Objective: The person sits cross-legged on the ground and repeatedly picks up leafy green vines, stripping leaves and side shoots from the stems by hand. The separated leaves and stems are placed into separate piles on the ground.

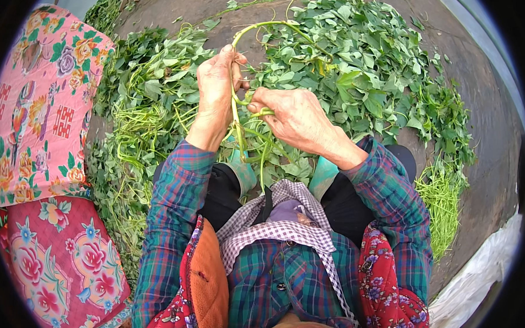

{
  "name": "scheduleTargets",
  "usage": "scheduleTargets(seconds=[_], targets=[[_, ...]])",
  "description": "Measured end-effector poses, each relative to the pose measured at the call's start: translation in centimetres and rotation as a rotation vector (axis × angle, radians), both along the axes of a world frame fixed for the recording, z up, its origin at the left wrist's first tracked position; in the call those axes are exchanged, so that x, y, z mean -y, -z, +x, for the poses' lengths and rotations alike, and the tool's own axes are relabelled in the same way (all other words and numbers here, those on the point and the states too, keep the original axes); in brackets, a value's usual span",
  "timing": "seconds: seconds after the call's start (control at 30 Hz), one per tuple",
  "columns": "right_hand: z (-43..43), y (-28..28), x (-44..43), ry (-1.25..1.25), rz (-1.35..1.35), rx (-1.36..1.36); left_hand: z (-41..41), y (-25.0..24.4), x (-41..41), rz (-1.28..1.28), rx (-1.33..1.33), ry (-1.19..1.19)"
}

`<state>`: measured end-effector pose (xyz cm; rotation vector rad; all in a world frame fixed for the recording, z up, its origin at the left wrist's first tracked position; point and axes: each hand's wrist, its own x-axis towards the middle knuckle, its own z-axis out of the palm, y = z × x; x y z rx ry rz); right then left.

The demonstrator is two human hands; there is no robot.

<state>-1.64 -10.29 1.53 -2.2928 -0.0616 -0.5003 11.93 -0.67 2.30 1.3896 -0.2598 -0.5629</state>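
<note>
My left hand (220,81) grips a long green vine stem (235,105) between thumb and fingers. The stem arches over to the upper right and hangs down below the hand towards my lap. Close by on the right, my right hand (286,114) pinches a short side stalk (264,113) of the vine, its fingertips partly hidden. Beyond both hands spreads a large heap of cut green leaves (350,62). Another pile of leafy vines (156,80) lies to the left, with a bunch of bare pale-green stalks (139,125) on it.
Floral cloths, one pink (45,106) and one red (65,261), lie at the left. A bundle of thin green stalks (438,207) rests on the dark ground sheet (487,143) at the right, near white sheeting (473,278). My green boots (323,177) stand among the leaves.
</note>
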Motion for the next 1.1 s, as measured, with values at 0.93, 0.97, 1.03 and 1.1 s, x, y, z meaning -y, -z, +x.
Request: scheduleTargets(seconds=[0.93, 0.97, 1.03, 1.1], targets=[[2.0, 1.8, -0.3, 0.055, 0.845, -0.212, 0.7, -1.4, 0.5, -0.185, 0.101, 0.392], [1.7, 1.6, -0.1, 0.125, 0.731, -0.186, 0.4, -1.4, 0.3, -0.058, 0.262, 0.355], [1.1, 0.5, 0.3, 0.272, 0.495, -0.136, -0.1, -0.9, 0.5, 0.188, 0.575, 0.282], [1.1, 1.3, 0.7, 0.305, 0.327, -0.076, 0.2, -0.6, -0.3, 0.387, 0.537, 0.289]])
